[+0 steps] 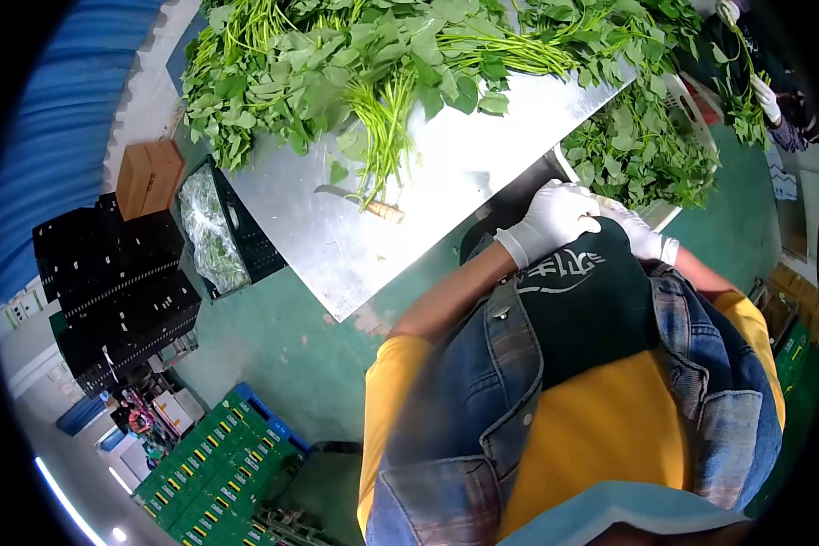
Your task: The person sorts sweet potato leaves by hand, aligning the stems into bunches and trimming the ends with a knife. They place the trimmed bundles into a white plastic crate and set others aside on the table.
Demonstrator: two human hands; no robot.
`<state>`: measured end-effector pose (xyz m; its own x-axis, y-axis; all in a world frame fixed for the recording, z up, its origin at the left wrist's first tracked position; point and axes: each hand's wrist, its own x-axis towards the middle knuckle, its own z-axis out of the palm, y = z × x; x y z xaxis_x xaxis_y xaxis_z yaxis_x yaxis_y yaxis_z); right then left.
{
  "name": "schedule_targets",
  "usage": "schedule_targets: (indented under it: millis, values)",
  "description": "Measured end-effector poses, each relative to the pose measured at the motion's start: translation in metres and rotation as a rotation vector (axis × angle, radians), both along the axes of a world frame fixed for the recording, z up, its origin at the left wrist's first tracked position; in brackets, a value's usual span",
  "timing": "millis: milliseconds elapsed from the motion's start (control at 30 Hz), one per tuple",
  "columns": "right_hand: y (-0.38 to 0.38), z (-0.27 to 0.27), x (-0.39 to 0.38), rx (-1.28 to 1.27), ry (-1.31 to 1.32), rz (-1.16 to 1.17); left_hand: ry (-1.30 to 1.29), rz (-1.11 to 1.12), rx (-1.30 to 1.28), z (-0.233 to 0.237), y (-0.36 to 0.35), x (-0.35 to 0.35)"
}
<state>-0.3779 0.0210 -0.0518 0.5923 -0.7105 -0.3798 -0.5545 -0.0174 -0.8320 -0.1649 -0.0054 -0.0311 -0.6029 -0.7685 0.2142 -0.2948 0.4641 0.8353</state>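
My left hand [560, 218], in a white glove, is in front of my waist with its fingers curled closed. Beside it my right hand [632, 229], also gloved in white, meets it; its fingers look bent and are partly hidden. What the two hands grip, if anything, cannot be made out. Just beyond them stands a white crate [678, 109] full of leafy green stems [632, 146]. A curved knife [373, 206] with a wooden handle lies on the metal table [328, 250], touching a bunch of green stems [382, 127].
Leafy greens [337, 55] are heaped along the table's far side. Left of it are a dark crate with bagged greens [214, 227], a cardboard box [150, 177] and black crates [123, 282]. Green crates [214, 473] stand lower left. Another person's gloved hand [764, 98] holds greens at upper right.
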Motion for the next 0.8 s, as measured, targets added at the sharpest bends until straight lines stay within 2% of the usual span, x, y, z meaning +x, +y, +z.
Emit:
schedule_targets:
  millis: [33,67,100,200,300,333,367,433,500,533,567,633,667,700,733,767,800]
  values:
    - [-0.004,0.024,-0.002,0.012,0.120,0.049,-0.003,-0.056,-0.002,-0.005,0.000,-0.001]
    - [-0.006,0.034,-0.007,-0.011,0.243,0.143,-0.046,-0.074,0.083,0.020,-0.001,0.005]
    - [-0.006,0.038,-0.012,-0.033,0.363,0.238,-0.042,-0.067,0.082,0.014,-0.001,0.003]
    - [0.003,0.015,-0.051,-0.138,0.345,0.369,0.038,-0.040,0.034,-0.007,0.004,-0.001]
    - [-0.003,0.023,-0.045,-0.190,0.366,0.387,0.125,-0.017,0.096,-0.019,0.004,0.000]
    - [0.002,-0.016,-0.051,0.039,-0.029,0.189,0.060,0.016,0.021,-0.013,0.003,0.001]
    - [-0.010,0.041,-0.013,0.030,-0.062,0.144,0.058,0.028,0.016,-0.014,0.003,0.002]
    - [-0.012,0.015,-0.005,0.251,-0.133,0.024,0.102,0.038,-0.019,-0.017,0.004,0.004]
    - [0.002,-0.047,-0.017,0.329,-0.293,-0.052,0.094,0.048,-0.032,-0.014,0.004,0.006]
    - [0.004,-0.033,-0.006,0.772,-0.436,-0.421,0.059,0.041,-0.031,-0.017,0.005,0.005]
    - [0.003,-0.007,-0.003,0.769,-0.434,-0.418,0.026,0.033,-0.030,-0.019,0.005,0.005]
    - [-0.005,0.040,-0.003,-0.164,0.532,0.280,-0.026,-0.051,0.144,-0.021,0.004,0.008]
    - [-0.004,0.013,-0.026,-0.094,0.571,0.269,0.068,0.043,0.026,-0.020,0.005,0.005]
    - [-0.004,0.006,-0.040,-0.064,0.427,0.266,0.068,0.052,0.022,-0.010,0.002,0.013]
    - [-0.013,-0.012,-0.061,-0.017,0.211,0.331,0.140,0.215,0.236,0.010,-0.004,0.028]
    - [-0.036,0.030,-0.066,0.560,0.155,0.083,0.206,0.381,0.443,0.023,-0.009,0.048]
    - [-0.043,0.038,-0.076,0.250,0.302,0.209,0.069,0.550,0.126,0.001,-0.015,0.067]
